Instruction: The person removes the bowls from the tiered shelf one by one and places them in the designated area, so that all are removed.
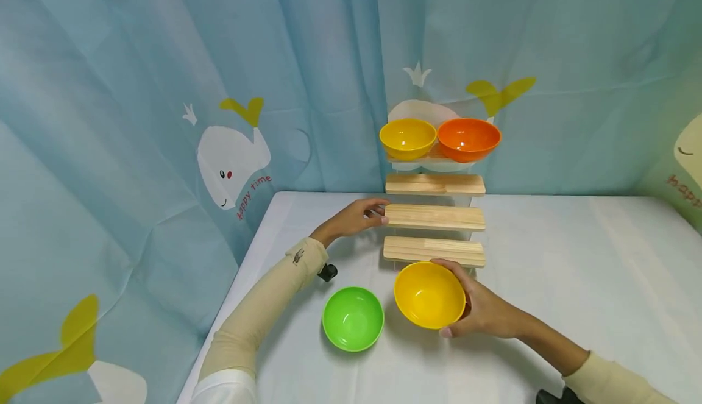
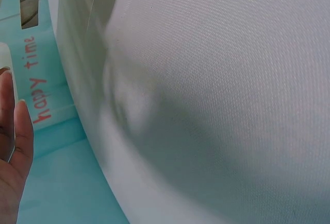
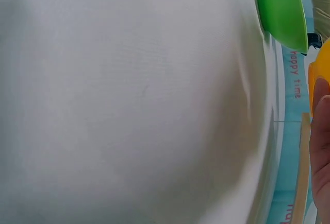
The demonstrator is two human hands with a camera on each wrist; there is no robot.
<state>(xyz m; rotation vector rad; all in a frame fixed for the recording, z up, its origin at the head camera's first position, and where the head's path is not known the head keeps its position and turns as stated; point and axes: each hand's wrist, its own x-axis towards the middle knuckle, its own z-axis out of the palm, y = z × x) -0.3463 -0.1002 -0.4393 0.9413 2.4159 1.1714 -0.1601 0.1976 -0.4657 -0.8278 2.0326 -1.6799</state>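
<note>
My right hand [image 1: 485, 309] grips a yellow bowl [image 1: 422, 291] by its right side, thumb at the near side and fingers at the far rim. The bowl is just in front of the lowest step of a tiered wooden rack [image 1: 433, 250]. In the right wrist view, the thumb lies against the yellow bowl [image 3: 323, 62]. My left hand [image 1: 359, 216] holds the left end of a middle step, thumb in front and fingers behind. A green bowl [image 1: 353, 318] sits on the table to the left of the yellow one.
Another yellow bowl [image 1: 408, 139] and an orange bowl [image 1: 468, 139] stand side by side on the rack's top step. A white cloth covers the table [image 1: 570, 270]. Behind it hangs a blue curtain [image 1: 340, 75] printed with whales.
</note>
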